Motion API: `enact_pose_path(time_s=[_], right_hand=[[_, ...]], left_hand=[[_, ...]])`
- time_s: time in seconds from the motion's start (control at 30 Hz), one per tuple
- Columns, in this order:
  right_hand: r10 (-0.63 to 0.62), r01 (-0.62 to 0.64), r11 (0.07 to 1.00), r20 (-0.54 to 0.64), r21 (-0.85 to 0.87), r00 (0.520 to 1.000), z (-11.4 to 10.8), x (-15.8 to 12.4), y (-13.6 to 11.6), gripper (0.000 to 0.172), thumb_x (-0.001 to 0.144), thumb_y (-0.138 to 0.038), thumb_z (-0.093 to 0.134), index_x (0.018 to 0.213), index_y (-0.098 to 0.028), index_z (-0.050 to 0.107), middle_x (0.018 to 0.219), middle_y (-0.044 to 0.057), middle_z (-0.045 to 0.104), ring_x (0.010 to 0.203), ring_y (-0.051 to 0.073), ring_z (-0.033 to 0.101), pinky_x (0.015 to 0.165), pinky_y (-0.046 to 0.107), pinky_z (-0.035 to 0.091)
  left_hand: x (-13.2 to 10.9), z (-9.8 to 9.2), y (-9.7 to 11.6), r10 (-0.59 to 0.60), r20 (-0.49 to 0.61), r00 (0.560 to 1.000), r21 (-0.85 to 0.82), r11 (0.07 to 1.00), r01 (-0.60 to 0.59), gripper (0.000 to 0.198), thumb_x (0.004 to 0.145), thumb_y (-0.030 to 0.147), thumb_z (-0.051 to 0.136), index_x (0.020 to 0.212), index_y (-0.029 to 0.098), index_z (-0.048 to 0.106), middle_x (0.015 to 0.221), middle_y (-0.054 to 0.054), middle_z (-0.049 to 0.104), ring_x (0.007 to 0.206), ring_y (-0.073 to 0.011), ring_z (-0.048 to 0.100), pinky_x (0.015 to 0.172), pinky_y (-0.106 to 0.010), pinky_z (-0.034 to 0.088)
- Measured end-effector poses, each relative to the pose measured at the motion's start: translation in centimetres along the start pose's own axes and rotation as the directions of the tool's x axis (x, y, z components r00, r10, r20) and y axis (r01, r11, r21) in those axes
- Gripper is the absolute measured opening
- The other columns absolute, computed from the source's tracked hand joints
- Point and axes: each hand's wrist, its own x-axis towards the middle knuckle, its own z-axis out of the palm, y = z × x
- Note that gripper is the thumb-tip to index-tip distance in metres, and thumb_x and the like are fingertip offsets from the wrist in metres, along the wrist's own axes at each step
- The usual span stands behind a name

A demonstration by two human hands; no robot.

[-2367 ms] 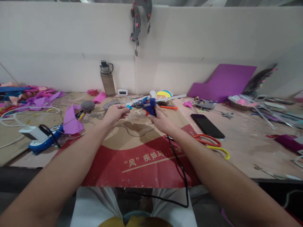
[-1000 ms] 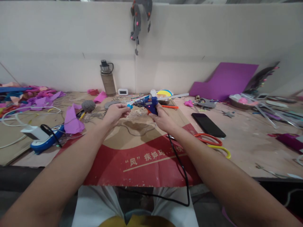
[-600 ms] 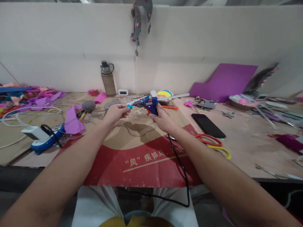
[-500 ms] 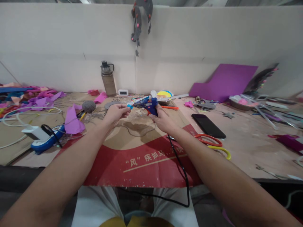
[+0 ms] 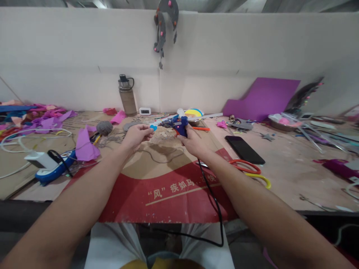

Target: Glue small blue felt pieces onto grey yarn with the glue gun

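Via remote feed I noted that the glue gun (image 5: 182, 127), clamped in the grip of my right hand (image 5: 194, 142), had backed off slightly from the blue piece (image 5: 153, 127), pinched by my left hand (image 5: 138, 136) to its left, leaving both, I judged, out of contact.

The blue glue gun (image 5: 182, 127) in the right hand (image 5: 194, 141) is drawn back slightly, its tip now apart from the small blue piece (image 5: 153, 127) in the left hand (image 5: 137, 136) instead of right up at it. More of that piece shows, its outline heart-like. The view tips up a little, revealing a pink ball (image 5: 169, 3) on the grey hanging ornament (image 5: 160, 26).
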Motion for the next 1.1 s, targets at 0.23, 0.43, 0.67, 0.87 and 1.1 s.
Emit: enact_pose_path(time_s=[0.23, 0.43, 0.67, 0.87, 1.1], right_hand=[[0.383, -0.385, 0.923, 0.091, 0.003, 0.919, -0.2, 1.7, 0.6, 0.016, 0.082, -0.022, 0.054, 0.097, -0.016, 0.054, 0.081, 0.008, 0.064, 0.065, 0.016, 0.058, 0.059, 0.028, 0.047], [0.204, -0.245, 0.81, -0.135, -0.533, 0.97, -0.7, 1.4, 1.2, 0.026, 0.079, -0.026, 0.062, 0.098, -0.009, 0.058, 0.108, 0.023, 0.059, 0.106, 0.033, 0.054, 0.086, 0.044, 0.043], [-0.199, 0.309, 0.915, 0.374, -0.261, 0.906, 1.4, -0.2, -0.4, 0.005, 0.077, -0.017, 0.064, 0.082, -0.017, 0.066, 0.09, 0.006, 0.064, 0.091, 0.018, 0.056, 0.085, 0.032, 0.041], [-0.187, 0.304, 0.919, 0.4, -0.252, 0.897, 3.7, -0.6, -0.4, 0.014, 0.074, -0.006, 0.057, 0.067, -0.018, 0.059, 0.08, 0.006, 0.062, 0.082, 0.019, 0.055, 0.078, 0.033, 0.042], [-0.103, 0.101, 0.995, 0.082, 0.025, 0.991, 2.2, -0.3, -1.1, 0.008, 0.086, -0.019, 0.042, 0.079, -0.021, 0.043, 0.069, -0.001, 0.051, 0.064, 0.014, 0.047, 0.063, 0.027, 0.039]], left_hand=[[-0.5, 0.4, 0.3, -0.027, 0.071, 0.997, 0.035, 0.999, 0.025, 0.02, 0.064, 0.023, 0.076, 0.071, 0.013, 0.06, 0.061, -0.002, 0.062, 0.049, -0.0067, 0.053, 0.046, -0.018, 0.039], [-0.6, 0.6, 0.6, -0.068, 0.035, 0.997, 0.095, 0.993, 0.065, 0.017, 0.066, 0.02, 0.074, 0.069, 0.015, 0.058, 0.058, -0.002, 0.06, 0.05, -0.0074, 0.053, 0.042, -0.017, 0.032], [-1.0, 1.3, 1.0, -0.045, 0.033, 0.998, 0.04, 0.998, 0.044, 0.015, 0.071, 0.008, 0.068, 0.065, 0.013, 0.056, 0.052, -0.001, 0.059, 0.041, -0.0049, 0.048, 0.042, -0.017, 0.037], [-1.1, 1.7, 0.7, -0.081, 0.034, 0.996, -0.05, 0.995, 0.083, 0.018, 0.068, 0.009, 0.074, 0.067, 0.012, 0.057, 0.061, -0.002, 0.064, 0.053, -0.0087, 0.06, 0.059, -0.022, 0.052], [-1.3, 2.2, 0.3, -0.08, 0.095, 0.992, -0.047, 0.995, 0.085, 0.012, 0.07, 0.011, 0.073, 0.072, 0.01, 0.061, 0.065, -0.004, 0.065, 0.055, -0.009, 0.062, 0.061, -0.023, 0.054]])
